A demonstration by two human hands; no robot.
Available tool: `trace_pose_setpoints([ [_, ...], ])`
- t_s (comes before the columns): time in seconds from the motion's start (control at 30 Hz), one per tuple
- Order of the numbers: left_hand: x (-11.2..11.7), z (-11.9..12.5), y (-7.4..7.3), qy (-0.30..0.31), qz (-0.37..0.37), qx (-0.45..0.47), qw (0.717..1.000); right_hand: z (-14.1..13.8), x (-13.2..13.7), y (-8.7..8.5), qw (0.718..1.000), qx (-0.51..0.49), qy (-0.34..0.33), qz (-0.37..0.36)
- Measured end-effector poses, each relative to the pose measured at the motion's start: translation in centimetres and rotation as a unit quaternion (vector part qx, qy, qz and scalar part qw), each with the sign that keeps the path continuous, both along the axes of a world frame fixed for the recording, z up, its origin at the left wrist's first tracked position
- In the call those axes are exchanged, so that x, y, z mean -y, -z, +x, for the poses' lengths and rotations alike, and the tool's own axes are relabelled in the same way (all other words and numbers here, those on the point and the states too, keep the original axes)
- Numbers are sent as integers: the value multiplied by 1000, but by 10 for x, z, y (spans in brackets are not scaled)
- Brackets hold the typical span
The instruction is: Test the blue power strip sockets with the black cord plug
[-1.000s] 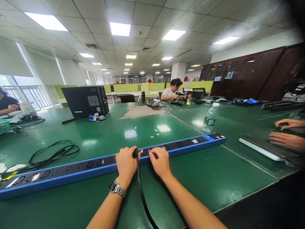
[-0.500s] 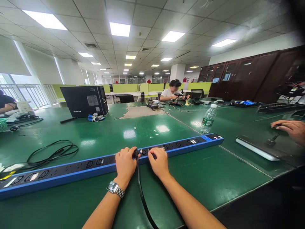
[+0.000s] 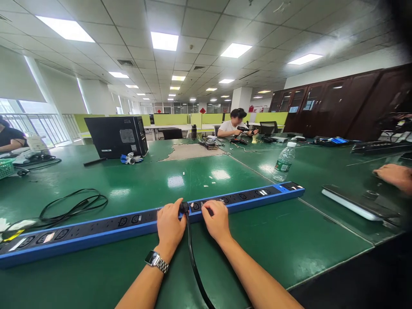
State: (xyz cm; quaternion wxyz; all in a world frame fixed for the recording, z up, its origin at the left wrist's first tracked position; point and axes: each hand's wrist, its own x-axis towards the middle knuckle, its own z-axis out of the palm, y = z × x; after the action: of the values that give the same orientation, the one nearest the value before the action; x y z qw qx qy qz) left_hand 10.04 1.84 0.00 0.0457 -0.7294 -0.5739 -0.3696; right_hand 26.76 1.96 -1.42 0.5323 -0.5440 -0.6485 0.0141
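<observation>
A long blue-and-black power strip [image 3: 251, 196] lies slantwise across the green table, with rows of sockets on its top face. A thick black cord [image 3: 194, 262] leaves a black fitting at its middle and runs down toward me. My left hand [image 3: 170, 223], below a metal-band watch, is closed over the strip just left of that fitting, thumb on the near side. To the right of the cord, my right hand [image 3: 216, 218] rests on the strip with thumb and forefinger pinched together at its top face. What the pinch holds, if anything, is hidden.
Beyond the strip stand a plastic water bottle [image 3: 284, 162] and a black computer case [image 3: 116, 136] with gloves [image 3: 131, 158] beside it. A thin black cable [image 3: 72, 208] lies coiled at left. Another person's hand [image 3: 394, 175] is at right, near a light bar [image 3: 354, 205]. A co-worker sits opposite.
My view has shifted slightly, moving the scene a little to the right. My left fingers have eased slightly off the cord's fitting. The other person's hand at right has moved.
</observation>
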Motion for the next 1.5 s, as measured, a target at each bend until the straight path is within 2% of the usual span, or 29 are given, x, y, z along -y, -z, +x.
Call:
trace_pose_setpoints([
  [0.43,-2,1,3,2,3,54,999,0,-1,1,1000,-17,-4,-1],
  [0.6,-7,-4,2,14,52,150,987,1,0,-1,999,-32,-6,8],
  [0.67,-9,-7,3,24,75,159,984,0,2,-4,998,-52,-9,20],
  [0.77,-9,-9,4,53,97,129,985,-4,9,-8,993,-95,-46,42],
  [0.83,-8,-9,4,70,109,117,985,-10,14,-9,987,-121,-104,23],
  [0.9,-6,-7,3,86,118,105,984,-16,18,-7,973,-151,-170,-35],
  [0.97,-4,-5,2,99,125,93,983,-21,18,-4,946,-215,-218,-107],
  [1.1,1,-2,-1,133,131,71,980,-23,13,-4,873,-364,-246,-213],
  [1.27,5,2,-3,190,113,57,973,-19,9,-7,816,-421,-290,-270],
  [1.37,6,3,-3,195,103,57,974,-18,8,-4,804,-440,-291,-275],
  [1.5,7,3,-2,192,99,63,974,-17,7,-2,811,-445,-284,-253],
])
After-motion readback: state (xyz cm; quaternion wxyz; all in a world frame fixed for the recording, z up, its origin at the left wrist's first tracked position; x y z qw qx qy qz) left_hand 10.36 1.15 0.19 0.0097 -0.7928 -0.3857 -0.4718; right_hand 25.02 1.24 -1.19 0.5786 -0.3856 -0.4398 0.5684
